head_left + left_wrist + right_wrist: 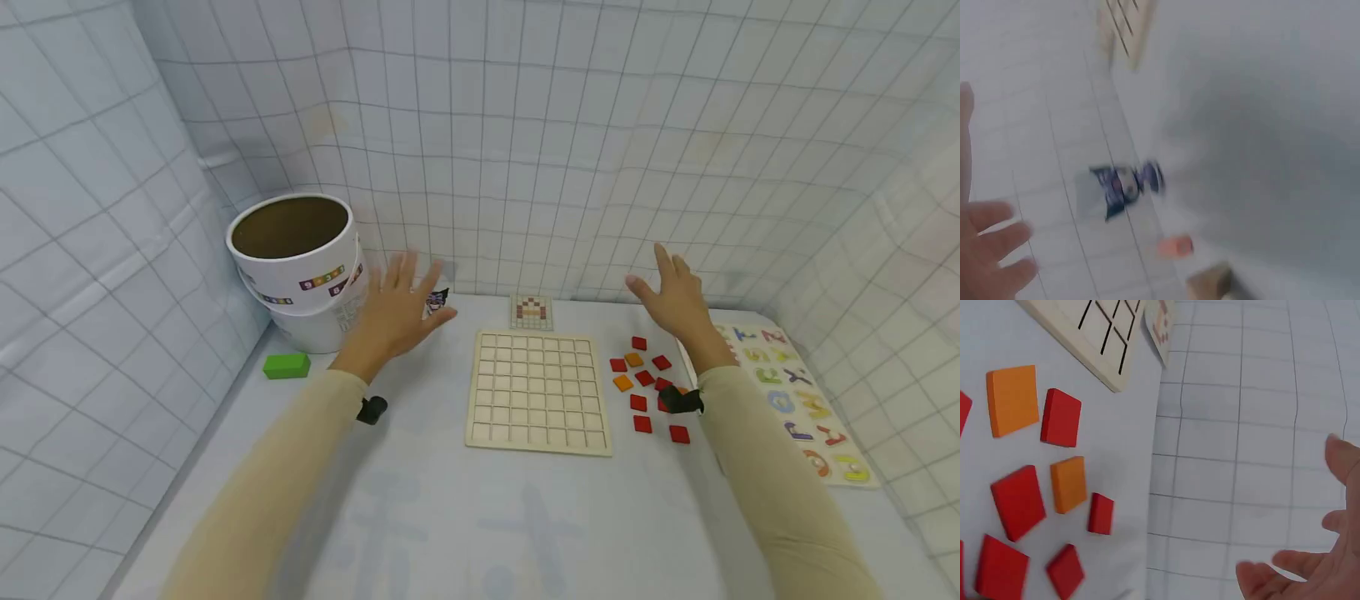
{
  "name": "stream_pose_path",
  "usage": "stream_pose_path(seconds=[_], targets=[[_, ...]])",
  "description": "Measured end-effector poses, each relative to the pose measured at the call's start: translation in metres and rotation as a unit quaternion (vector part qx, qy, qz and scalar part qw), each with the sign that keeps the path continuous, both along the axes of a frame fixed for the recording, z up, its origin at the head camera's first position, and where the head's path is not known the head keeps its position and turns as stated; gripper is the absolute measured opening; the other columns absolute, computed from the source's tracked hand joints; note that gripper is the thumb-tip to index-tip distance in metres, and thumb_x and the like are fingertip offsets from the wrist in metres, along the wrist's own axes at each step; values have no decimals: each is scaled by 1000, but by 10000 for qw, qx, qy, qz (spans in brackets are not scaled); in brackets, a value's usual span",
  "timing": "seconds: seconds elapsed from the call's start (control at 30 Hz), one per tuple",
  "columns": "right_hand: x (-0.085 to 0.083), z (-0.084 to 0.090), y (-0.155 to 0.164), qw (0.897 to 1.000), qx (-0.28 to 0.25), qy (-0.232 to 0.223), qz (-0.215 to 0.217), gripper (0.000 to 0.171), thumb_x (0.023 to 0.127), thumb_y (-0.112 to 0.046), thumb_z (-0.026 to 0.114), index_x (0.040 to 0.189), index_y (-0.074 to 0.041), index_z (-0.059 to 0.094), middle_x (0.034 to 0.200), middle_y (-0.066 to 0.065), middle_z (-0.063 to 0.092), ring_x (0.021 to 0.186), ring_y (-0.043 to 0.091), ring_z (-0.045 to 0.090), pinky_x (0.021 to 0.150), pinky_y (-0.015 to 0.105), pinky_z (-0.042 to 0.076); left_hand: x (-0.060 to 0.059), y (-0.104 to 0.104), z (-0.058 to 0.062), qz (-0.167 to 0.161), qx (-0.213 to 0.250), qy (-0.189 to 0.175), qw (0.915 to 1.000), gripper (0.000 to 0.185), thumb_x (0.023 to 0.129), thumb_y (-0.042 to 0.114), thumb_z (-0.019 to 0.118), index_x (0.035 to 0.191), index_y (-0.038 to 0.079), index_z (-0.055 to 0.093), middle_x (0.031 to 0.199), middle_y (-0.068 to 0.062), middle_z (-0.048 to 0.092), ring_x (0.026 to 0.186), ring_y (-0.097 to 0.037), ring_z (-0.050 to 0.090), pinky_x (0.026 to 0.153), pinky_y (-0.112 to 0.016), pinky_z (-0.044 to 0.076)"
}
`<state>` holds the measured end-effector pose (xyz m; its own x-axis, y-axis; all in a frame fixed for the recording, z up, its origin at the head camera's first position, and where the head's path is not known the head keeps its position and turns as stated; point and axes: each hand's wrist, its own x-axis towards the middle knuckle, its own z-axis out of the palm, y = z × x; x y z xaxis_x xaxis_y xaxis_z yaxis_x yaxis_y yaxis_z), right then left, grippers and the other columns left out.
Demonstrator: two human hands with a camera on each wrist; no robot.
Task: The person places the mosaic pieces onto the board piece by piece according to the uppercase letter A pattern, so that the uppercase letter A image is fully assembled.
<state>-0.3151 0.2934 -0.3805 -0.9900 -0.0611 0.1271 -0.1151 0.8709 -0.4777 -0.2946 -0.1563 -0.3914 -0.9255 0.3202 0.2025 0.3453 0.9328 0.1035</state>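
Observation:
My left hand [401, 304] is raised above the table with fingers spread, holding nothing, near the white tubs [300, 267]. My right hand [673, 292] is also lifted and open, hovering beyond several red and orange square tiles [645, 385]. A wooden grid board [537, 390] lies flat between my arms, its cells bare. A small pattern card [531, 312] lies just behind it. In the right wrist view the tiles [1035, 487] lie scattered beside the board's corner [1094, 337], with my fingers [1310, 575] at the lower right. The left wrist view is blurred; my fingers [991, 250] show at the lower left.
Two stacked white tubs stand at the back left, the upper one tilted. A green block [287, 365] lies in front of them. A small printed packet [435, 300] sits by the back wall. A letter puzzle board [795, 400] lies at the right. Gridded cloth walls enclose the table.

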Motion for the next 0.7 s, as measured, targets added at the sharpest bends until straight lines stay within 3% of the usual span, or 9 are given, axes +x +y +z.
stream_pose_path(seconds=[0.03, 0.1, 0.17, 0.23, 0.37, 0.5, 0.7], targets=[[-1, -6, 7, 9983, -529, -227, 7, 88, 102, -63, 44, 166, -20, 0, 166, 31, 8, 147, 59, 16, 108, 76, 23, 8, 3, -3, -235, 291, -215, 9991, 85, 100, 71, 37, 166, 26, 8, 168, -18, 22, 155, -37, 18, 122, -59, 10], [-1, -20, 20, 9852, -1540, -756, -40, 82, 105, -48, 52, 166, -14, 8, 163, 31, 23, 142, 55, 30, 109, 69, 31, 26, 11, -12, -672, 791, -700, 9921, 79, 102, 62, 45, 165, 23, 18, 159, -14, 43, 146, -36, 39, 119, -54, 28], [-1, -36, 31, 9679, -2120, -1321, -283, 74, 105, -34, 58, 164, -10, 20, 156, 29, 38, 133, 47, 44, 104, 56, 42, 44, 18, -23, -997, 1117, -1215, 9812, 73, 102, 56, 52, 162, 21, 29, 151, -12, 54, 138, -34, 49, 113, -53, 37], [-2, -50, 40, 9531, -2366, -1788, -595, 62, 104, -23, 60, 158, -6, 35, 145, 26, 49, 118, 39, 52, 92, 42, 48, 61, 24, -35, -1199, 1109, -1554, 9743, 67, 102, 52, 56, 158, 19, 41, 146, -11, 58, 135, -33, 52, 109, -53, 42], [-4, -65, 47, 9466, -2132, -2254, -871, 47, 101, -16, 63, 145, -2, 52, 122, 18, 56, 97, 29, 50, 75, 31, 44, 83, 30, -54, -1309, 895, -1798, 9709, 57, 99, 43, 65, 147, 13, 56, 146, -9, 59, 137, -31, 49, 111, -51, 39], [-9, -68, 43, 9556, -1609, -2374, -674, 44, 97, -13, 65, 138, -1, 58, 118, 20, 63, 97, 31, 52, 81, 34, 46, 92, 31, -65, -1209, 446, -1839, 9745, 64, 95, 46, 70, 148, 13, 55, 150, -9, 54, 142, -34, 43, 114, -53, 35], [-13, -71, 34, 9546, -1199, -2523, -1031, 40, 98, -14, 67, 136, -4, 62, 118, 19, 67, 102, 32, 57, 89, 38, 50, 100, 33, -71, -1254, 206, -2130, 9688, 78, 94, 53, 69, 157, 17, 41, 163, -11, 36, 153, -39, 23, 119, -57, 23]])
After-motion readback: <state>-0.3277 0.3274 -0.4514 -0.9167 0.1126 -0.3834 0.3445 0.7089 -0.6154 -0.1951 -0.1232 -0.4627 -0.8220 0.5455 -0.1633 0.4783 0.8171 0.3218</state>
